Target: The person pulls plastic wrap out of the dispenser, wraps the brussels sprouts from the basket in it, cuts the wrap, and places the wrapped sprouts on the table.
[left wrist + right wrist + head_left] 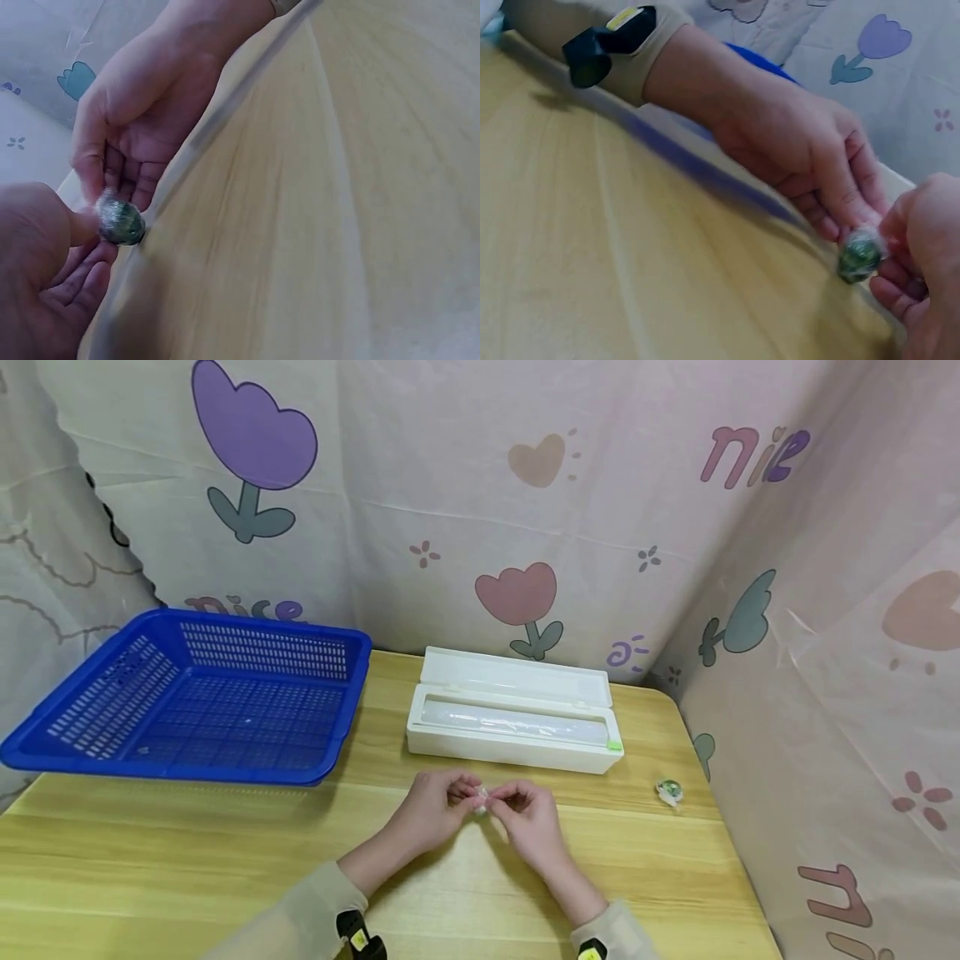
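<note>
A small, roundish green object wrapped in clear plastic film point(124, 223) is held between both hands just above the table. My left hand point(431, 814) pinches the film from the left with thumb and fingertips. From the other side, the thumb and forefinger of my right hand point(534, 828) pinch it too. In the right wrist view the green wrapped object point(859, 259) hangs below the meeting fingertips. Film covers it, so its exact kind cannot be told. Behind the hands stands a white cling film box point(510, 759), its lid raised and a roll of film inside.
A blue perforated basket point(180, 769) stands at the left of the wooden table point(480, 902). Near the right edge lies another small green object in clear film point(670, 791). Printed curtains point(420, 460) enclose the back and sides.
</note>
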A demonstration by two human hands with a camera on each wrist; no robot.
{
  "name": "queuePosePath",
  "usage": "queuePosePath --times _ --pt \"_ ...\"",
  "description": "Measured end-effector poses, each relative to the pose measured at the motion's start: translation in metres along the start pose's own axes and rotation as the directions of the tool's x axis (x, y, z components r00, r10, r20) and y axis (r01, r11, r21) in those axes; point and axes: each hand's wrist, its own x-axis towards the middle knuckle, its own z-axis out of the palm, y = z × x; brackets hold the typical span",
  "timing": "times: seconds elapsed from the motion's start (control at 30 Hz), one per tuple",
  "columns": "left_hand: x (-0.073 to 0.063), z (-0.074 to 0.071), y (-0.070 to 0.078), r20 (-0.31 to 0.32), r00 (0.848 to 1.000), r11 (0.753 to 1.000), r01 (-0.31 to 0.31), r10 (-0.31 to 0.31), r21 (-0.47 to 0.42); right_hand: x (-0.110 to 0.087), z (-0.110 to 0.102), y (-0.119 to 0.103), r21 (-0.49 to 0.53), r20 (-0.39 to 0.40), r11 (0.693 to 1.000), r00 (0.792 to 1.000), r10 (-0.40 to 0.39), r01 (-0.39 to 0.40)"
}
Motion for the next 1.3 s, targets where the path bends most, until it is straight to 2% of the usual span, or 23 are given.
queuePosePath --times 0.1,0.23,0.37,0.5,0.73,0.9,1.07,1.2,1.3 --pt "0.002 -0.001 -0.001 0.041 0.998 0.999 0.045 -0.044 -0.03 0.002 -0.002 -0.005 0.025 0.024 0.997 0.997 0.076 -0.076" --pt "0.004 -0.003 -0.001 0.081 0.994 0.997 0.074 -0.073 0.001 0.005 -0.007 -0.009 -0.042 0.117 0.994 0.987 0.108 -0.103" --pt "0.005 -0.006 0.001 0.067 0.994 0.996 0.081 -0.083 0.032 0.008 -0.01 -0.009 -0.039 0.164 0.992 0.979 0.125 -0.12" --pt "0.004 -0.006 0.0 0.04 0.997 0.997 0.068 -0.069 0.039 0.01 -0.01 -0.006 -0.005 0.139 0.994 0.984 0.11 -0.11" --pt "0.004 -0.006 0.001 0.023 0.999 0.998 0.042 -0.043 0.04 0.01 -0.009 -0.004 -0.023 0.121 0.999 0.992 0.025 -0.023" --pt "0.002 -0.007 -0.001 0.012 1.0 1.0 -0.005 0.005 0.013 0.01 -0.009 0.0 -0.022 0.136 0.999 0.99 -0.041 0.045" --pt "-0.002 -0.007 -0.004 -0.001 0.995 0.995 -0.098 0.098 0.029 0.011 -0.009 0.003 -0.072 0.191 0.982 0.968 -0.161 0.177" --pt "-0.004 -0.007 -0.004 0.003 0.986 0.984 -0.166 0.166 0.058 0.011 -0.009 0.004 -0.104 0.231 0.968 0.952 -0.201 0.23" --pt "-0.005 -0.006 -0.005 0.009 0.978 0.976 -0.209 0.209 0.064 0.012 -0.01 0.004 -0.151 0.273 0.943 0.929 -0.249 0.297"
